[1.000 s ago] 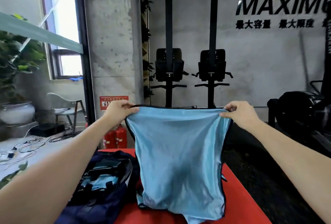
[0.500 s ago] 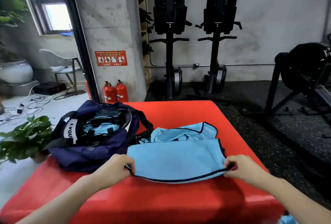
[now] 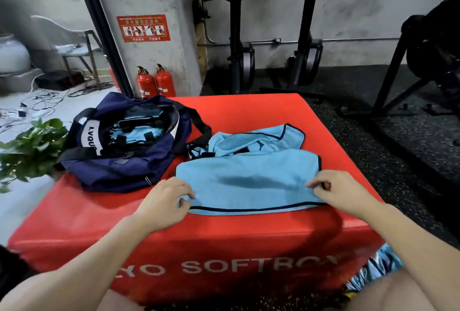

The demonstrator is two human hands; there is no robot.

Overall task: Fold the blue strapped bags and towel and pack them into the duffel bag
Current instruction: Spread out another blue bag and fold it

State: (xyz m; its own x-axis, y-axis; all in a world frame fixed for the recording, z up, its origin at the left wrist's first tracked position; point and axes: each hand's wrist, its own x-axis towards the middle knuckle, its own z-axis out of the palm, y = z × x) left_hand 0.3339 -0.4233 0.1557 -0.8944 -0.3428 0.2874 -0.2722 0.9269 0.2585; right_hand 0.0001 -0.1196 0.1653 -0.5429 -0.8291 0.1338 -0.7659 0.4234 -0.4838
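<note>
red soft box (image 3: pixel 249 111) fills the gym floor foreground. at 10 o'clock on it, the open duffel bag (image 3: pixel 129 161) already holds blue items. left hand (image 3: pixel 163 202) pinches the near left corner of the light blue cloth (image 3: pixel 246 181); right hand (image 3: pixel 342 192) pinches its near right corner at 2 o'clock, fingers curled. keep both corners level and the black-trimmed edge taut, then smooth flat before the next fold.
</note>
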